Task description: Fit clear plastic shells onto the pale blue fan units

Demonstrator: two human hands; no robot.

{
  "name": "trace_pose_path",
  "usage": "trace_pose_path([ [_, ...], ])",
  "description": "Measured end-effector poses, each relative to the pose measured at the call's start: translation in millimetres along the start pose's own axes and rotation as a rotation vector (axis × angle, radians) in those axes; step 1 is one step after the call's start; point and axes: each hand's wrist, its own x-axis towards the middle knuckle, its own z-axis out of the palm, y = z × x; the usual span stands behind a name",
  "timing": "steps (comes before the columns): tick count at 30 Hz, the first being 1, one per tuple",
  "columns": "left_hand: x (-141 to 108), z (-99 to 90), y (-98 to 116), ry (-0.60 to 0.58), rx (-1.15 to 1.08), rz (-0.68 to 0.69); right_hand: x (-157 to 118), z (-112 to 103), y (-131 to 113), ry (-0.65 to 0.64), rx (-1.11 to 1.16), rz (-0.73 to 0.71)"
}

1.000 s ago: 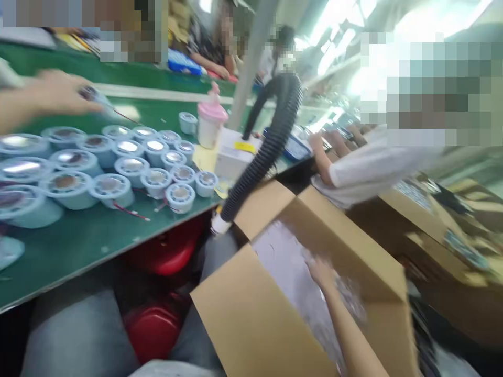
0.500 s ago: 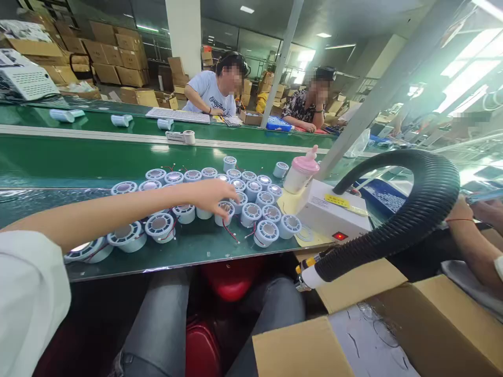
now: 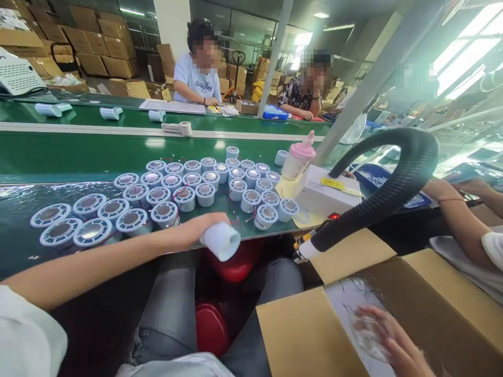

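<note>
My left hand [image 3: 202, 225] is closed round a pale-blue round housing [image 3: 222, 242], held tipped at the table's front edge with its hollow end facing me. Several similar housings [image 3: 165, 212] stand in rows on the green table [image 3: 188, 250], with silvery discs in slotted tops and thin red and black wires on some. At lower right, my right hand [image 3: 401, 340] is inside an open cardboard box [image 3: 302, 330]. Its fingers are closed on a clear, round plastic piece [image 3: 367, 332], blurred by motion, above the box's pale contents.
Right of the housings, a black flexible hose [image 3: 396, 193] arches from a white machine [image 3: 330, 193]. A pink-lidded bottle [image 3: 299, 157] stands behind. Two people sit across the conveyor [image 3: 78, 152]; another person's arms [image 3: 463, 209] are at right.
My left hand has lifted a housing out of the group and brought it toward me, turned over. My right hand has come into view inside the box.
</note>
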Motion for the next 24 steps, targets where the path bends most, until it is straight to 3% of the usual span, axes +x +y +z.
trace_pose_path([
  [2,-5.5,27.6,-16.3,-0.183,-0.155,-0.107,-1.7,38.6,-52.0,-0.15,-0.093,-0.379],
  [3,-7.5,39.5,-22.3,-0.287,-0.182,-0.144,-1.8,58.2,-76.3,-0.185,-0.175,-0.5],
  [5,-11.9,56.9,-27.2,-0.464,-0.183,-0.187,0.8,92.4,-113.2,-0.134,-0.277,-0.655],
  [6,-14.3,62.0,-26.5,-0.505,-0.114,-0.158,3.0,105.1,-124.6,-0.096,-0.34,-0.664],
  [8,-19.3,66.1,-21.7,-0.457,0.132,0.003,7.3,120.3,-134.9,-0.091,-0.403,-0.62],
  [11,-25.6,65.7,-17.3,-0.267,0.405,0.237,8.7,123.7,-135.8,-0.234,-0.26,-0.476],
  [15,-27.2,68.5,-28.3,-0.136,0.328,0.276,4.7,119.5,-140.8,-0.339,0.114,-0.242],
  [20,-21.3,75.5,-49.1,-0.066,0.307,0.404,5.1,118.0,-148.5,-0.253,0.375,0.005],
  [24,-20.2,77.6,-54.7,-0.207,0.184,0.402,8.8,116.0,-143.6,-0.235,0.509,0.093],
])
